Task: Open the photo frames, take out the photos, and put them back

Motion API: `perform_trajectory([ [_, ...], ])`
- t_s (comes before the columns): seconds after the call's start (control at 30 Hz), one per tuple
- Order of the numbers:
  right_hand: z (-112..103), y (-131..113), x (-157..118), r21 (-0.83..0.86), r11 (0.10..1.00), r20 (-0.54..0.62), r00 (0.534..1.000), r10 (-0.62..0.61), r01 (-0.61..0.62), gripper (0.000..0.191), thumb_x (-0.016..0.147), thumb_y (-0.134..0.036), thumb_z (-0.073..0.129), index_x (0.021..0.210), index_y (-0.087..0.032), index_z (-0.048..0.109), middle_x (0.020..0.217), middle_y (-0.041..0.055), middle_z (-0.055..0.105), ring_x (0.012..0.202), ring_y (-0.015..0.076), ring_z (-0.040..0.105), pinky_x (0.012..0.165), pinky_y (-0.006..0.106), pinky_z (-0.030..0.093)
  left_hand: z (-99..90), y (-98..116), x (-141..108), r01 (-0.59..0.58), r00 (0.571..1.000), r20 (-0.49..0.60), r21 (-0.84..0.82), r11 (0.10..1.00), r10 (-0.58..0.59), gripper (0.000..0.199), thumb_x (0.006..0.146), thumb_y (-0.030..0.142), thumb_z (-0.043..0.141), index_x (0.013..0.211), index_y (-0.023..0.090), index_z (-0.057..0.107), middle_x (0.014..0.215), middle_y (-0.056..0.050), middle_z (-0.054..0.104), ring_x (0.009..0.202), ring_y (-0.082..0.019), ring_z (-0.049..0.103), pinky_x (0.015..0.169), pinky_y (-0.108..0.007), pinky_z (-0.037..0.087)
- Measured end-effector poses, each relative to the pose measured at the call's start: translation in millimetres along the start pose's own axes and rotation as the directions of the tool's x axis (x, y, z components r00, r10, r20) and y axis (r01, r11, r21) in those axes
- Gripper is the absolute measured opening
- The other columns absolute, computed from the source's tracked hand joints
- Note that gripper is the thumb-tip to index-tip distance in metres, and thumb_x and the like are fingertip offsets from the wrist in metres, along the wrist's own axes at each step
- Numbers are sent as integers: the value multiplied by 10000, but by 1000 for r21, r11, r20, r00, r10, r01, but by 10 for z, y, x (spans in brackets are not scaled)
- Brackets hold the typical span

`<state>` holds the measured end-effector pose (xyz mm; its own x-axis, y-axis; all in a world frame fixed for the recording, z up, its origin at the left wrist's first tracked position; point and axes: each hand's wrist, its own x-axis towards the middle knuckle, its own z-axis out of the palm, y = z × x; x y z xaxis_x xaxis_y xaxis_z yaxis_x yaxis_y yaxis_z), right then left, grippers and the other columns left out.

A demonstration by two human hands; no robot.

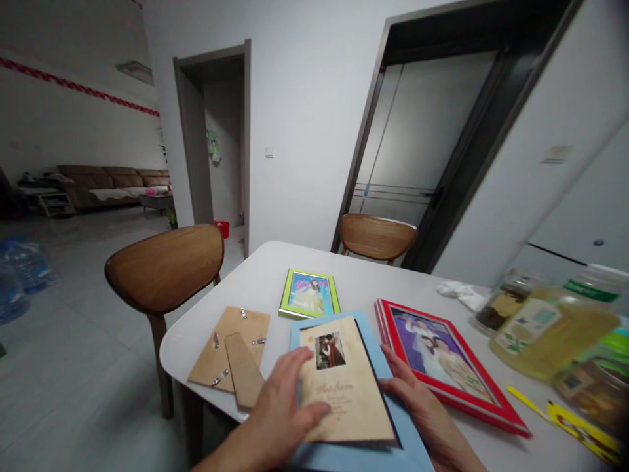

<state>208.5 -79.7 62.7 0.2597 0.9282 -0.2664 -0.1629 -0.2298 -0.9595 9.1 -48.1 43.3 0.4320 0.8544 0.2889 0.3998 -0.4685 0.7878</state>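
Note:
In front of me a light blue picture frame point(366, 328) rests at the near table edge. A beige printed sheet point(344, 410) with a small photo lies slightly askew on it, over a dark border. My left hand point(282, 403) touches the sheet's left side, thumb and fingers spread apart. Around the frame's right edge, my right hand point(410, 393) is closed, with some fingers hidden beneath. To the left lies a brown frame backing board point(213, 354) with metal clips and a stand leg point(243, 370).
A green picture frame point(309, 295) lies behind the blue one. Red picture frames point(449, 354) are stacked at right, near a yellow-handled tool point(528, 401), a jug of yellow liquid point(535, 331), jars and crumpled tissue point(462, 294). Wooden chairs point(167, 269) stand around the table point(265, 265).

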Motion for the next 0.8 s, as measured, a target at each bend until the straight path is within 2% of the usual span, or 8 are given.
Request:
perform_trajectory([
  [0.07,77,-64,-61,40,999,26,999,-19,18,829,621,-318,559,1314,-196,120,674,-13,623,491,136,560,556,275,446,259,223,11,-141,987,73,-12,990,141,677,606,279,611,1213,136,349,1297,-131,334,1163,-281,326,959,-422,285],
  [0.13,124,-97,-80,38,998,56,997,-52,50,860,628,-331,585,1317,-198,88,621,-35,593,491,122,543,544,253,436,394,349,52,-256,966,49,29,966,255,644,611,241,588,1202,132,359,1278,-131,356,1146,-290,339,958,-432,279],
  [0.23,94,-61,-24,-81,993,60,995,-81,86,865,628,-353,595,1313,-173,98,518,-58,539,483,133,529,490,240,417,338,393,118,-355,933,-22,94,930,359,556,609,122,500,1155,137,395,1116,-109,483,1033,-253,433,911,-377,341],
  [0.3,15,25,50,-181,978,59,994,-91,101,847,626,-353,581,1307,-148,121,556,-33,573,527,153,552,511,258,431,173,348,139,-298,943,-112,131,946,313,501,638,88,439,1133,160,406,997,-87,519,931,-220,487,833,-337,400],
  [0.4,-133,211,165,-332,932,31,989,-145,147,803,624,-354,527,1292,-87,171,789,62,634,699,187,590,663,296,447,-129,170,114,-93,929,-338,188,978,153,371,723,103,365,1079,175,437,926,-74,528,857,-196,518,764,-321,428],
  [0.5,-253,381,238,-622,765,-38,970,-239,164,739,625,-395,475,1260,-70,280,893,101,621,787,217,586,719,309,429,-352,-115,6,62,896,-443,208,976,37,277,748,160,380,1011,163,467,949,-76,537,896,-211,517,786,-349,422],
  [0.67,-314,469,269,-897,421,17,961,-274,136,605,701,-424,363,1216,-106,389,841,110,628,798,244,586,671,324,428,-446,-484,-246,196,924,-376,293,936,-76,273,758,229,421,1018,168,479,990,-81,543,934,-224,521,791,-360,433],
  [0.8,-306,480,277,-950,273,69,954,-292,153,551,725,-403,345,1178,-102,432,879,123,621,795,247,581,672,338,428,-398,-516,-389,112,962,-271,443,889,14,390,719,224,470,1104,159,458,1160,-120,479,1087,-265,422,914,-437,336],
])
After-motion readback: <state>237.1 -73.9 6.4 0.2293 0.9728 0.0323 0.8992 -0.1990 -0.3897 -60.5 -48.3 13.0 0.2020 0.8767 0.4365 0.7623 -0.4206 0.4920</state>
